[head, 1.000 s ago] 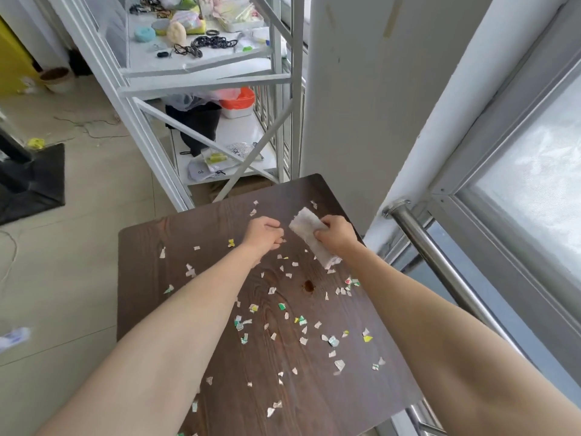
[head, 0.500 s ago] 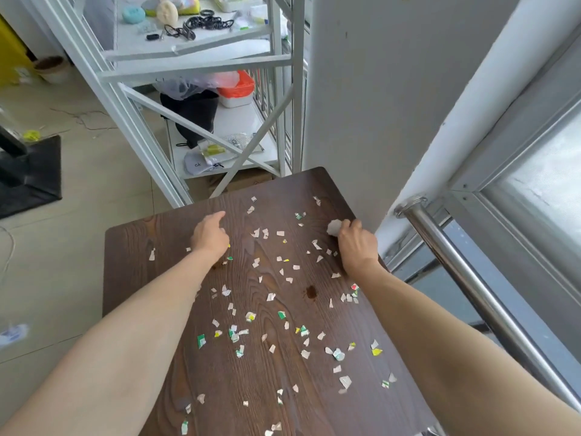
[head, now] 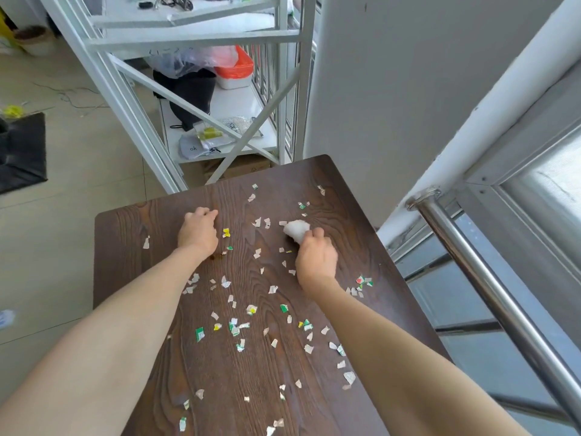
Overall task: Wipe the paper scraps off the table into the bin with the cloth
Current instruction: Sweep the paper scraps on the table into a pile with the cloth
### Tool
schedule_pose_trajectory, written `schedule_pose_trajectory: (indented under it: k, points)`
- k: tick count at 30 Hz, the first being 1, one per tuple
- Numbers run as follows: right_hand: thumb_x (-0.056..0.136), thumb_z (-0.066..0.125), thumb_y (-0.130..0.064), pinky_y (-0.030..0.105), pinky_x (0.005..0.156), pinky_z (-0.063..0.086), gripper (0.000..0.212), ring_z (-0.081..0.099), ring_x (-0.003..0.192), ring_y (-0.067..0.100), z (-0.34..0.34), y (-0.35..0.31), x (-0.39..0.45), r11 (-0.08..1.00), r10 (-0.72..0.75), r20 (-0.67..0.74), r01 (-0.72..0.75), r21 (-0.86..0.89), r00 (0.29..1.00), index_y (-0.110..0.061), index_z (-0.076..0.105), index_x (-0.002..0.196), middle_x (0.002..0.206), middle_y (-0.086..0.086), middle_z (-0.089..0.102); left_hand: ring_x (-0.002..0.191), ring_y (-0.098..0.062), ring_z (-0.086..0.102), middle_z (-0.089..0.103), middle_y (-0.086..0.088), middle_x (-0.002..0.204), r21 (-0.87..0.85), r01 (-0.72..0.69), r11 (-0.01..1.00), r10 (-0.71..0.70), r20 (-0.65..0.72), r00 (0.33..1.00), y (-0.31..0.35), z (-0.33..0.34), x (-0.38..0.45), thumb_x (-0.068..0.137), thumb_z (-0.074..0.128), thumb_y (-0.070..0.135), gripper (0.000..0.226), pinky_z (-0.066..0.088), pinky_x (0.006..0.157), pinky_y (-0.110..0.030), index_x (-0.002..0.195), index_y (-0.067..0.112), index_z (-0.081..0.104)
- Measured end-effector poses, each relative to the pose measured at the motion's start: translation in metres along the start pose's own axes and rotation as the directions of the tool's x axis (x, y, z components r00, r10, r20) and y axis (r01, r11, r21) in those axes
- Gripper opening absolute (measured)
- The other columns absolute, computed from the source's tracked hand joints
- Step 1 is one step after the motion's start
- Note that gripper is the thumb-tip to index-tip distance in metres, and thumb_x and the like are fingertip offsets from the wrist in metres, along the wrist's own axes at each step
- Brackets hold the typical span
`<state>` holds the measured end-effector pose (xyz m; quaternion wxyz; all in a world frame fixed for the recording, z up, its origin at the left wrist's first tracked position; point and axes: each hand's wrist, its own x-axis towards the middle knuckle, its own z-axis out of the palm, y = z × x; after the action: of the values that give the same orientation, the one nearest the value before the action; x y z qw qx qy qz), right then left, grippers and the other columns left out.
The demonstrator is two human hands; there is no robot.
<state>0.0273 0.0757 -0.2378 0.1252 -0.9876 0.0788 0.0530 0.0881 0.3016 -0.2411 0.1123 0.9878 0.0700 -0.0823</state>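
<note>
**Cloth bunched in right grip on scrap-strewn desk**

White cloth (head: 296, 229), crumpled into a wad, pinched in the curled fingers of the right grip (head: 316, 258) and pressed down on the far right part of the dark wood-grain desk (head: 132, 234). Paper scraps (head: 239, 325), white, green and yellow, scattered over most of the desk top, thickest across the middle and near side, a few just beside the cloth. Left grip (head: 198, 231) resting knuckles-up on the far middle of the desk, fingers curled under, holding nothing visible. Beyond the far edge, a white metal shelf rack (head: 195, 42) with a black bag (head: 191, 92) and an orange-lidded tub (head: 235, 69). To the right, a steel rail (head: 490, 287).
</note>
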Motion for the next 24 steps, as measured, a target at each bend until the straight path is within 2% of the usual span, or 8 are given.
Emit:
schedule_pose_trajectory:
  k: [3,5,10,14,20,24]
  points:
    - [0.09,0.049,-0.003,0.038,0.078,0.047,0.025,0.059,0.101,0.033,0.001,-0.028,-0.01,0.992,-0.121,0.103,0.117,0.044,0.987,-0.004,0.055,0.115,0.118,0.013,0.052,0.13,-0.031,0.035,0.038,-0.008,0.147,0.009,-0.013,1.0,0.013,0.0,1.0,0.001,-0.001,-0.004,0.094,0.047,0.011,0.048,0.041,0.105,-0.044,0.141,0.014,0.038]
    - [0.087,0.05,0.002,0.039,0.077,0.048,0.025,0.061,0.097,0.036,-0.005,-0.035,-0.008,0.986,-0.142,0.115,0.13,0.101,0.983,-0.003,0.057,0.111,0.116,0.014,0.052,0.13,-0.031,0.035,0.038,-0.008,0.147,0.005,-0.021,1.0,0.021,-0.003,1.0,0.0,-0.002,-0.006,0.094,0.046,0.01,0.048,0.04,0.105,-0.044,0.141,0.014,0.038]
    - [0.083,0.053,0.004,0.041,0.074,0.052,0.025,0.065,0.085,0.038,-0.038,-0.012,0.033,0.985,0.011,-0.057,-0.001,0.171,0.998,-0.002,0.062,0.106,0.117,0.017,0.049,0.127,-0.029,0.04,0.044,-0.006,0.144,-0.011,-0.04,0.999,0.04,-0.036,0.999,-0.007,-0.004,-0.005,0.095,0.047,0.014,0.042,0.043,0.101,-0.043,0.138,0.016,0.045]
    - [0.089,0.049,0.002,0.041,0.078,0.05,0.024,0.064,0.092,0.039,-0.056,0.01,0.08,0.98,0.175,-0.163,-0.157,0.118,0.971,0.001,0.059,0.11,0.122,0.019,0.048,0.12,-0.026,0.046,0.051,-0.004,0.136,-0.007,-0.026,1.0,0.025,-0.095,0.995,-0.005,-0.005,-0.003,0.096,0.046,0.019,0.036,0.05,0.087,-0.041,0.131,0.018,0.053]
    - [0.091,0.053,-0.003,0.038,0.087,0.049,0.03,0.061,0.107,0.033,-0.044,0.01,0.128,0.968,0.253,-0.101,-0.25,0.037,0.962,-0.001,0.053,0.121,0.128,0.016,0.047,0.114,-0.024,0.05,0.056,-0.003,0.131,0.036,-0.031,0.999,0.036,-0.139,0.99,-0.009,0.002,0.005,0.096,0.047,0.018,0.033,0.053,0.079,-0.039,0.127,0.02,0.057]
    - [0.089,0.052,-0.005,0.037,0.089,0.047,0.035,0.058,0.113,0.032,-0.028,-0.009,0.135,0.98,0.2,-0.052,-0.198,0.034,0.978,-0.007,0.054,0.124,0.124,0.014,0.056,0.115,-0.024,0.05,0.055,-0.003,0.133,0.054,-0.061,0.997,0.069,-0.15,0.986,-0.014,0.006,0.007,0.096,0.046,0.015,0.035,0.053,0.082,-0.038,0.129,0.02,0.055]
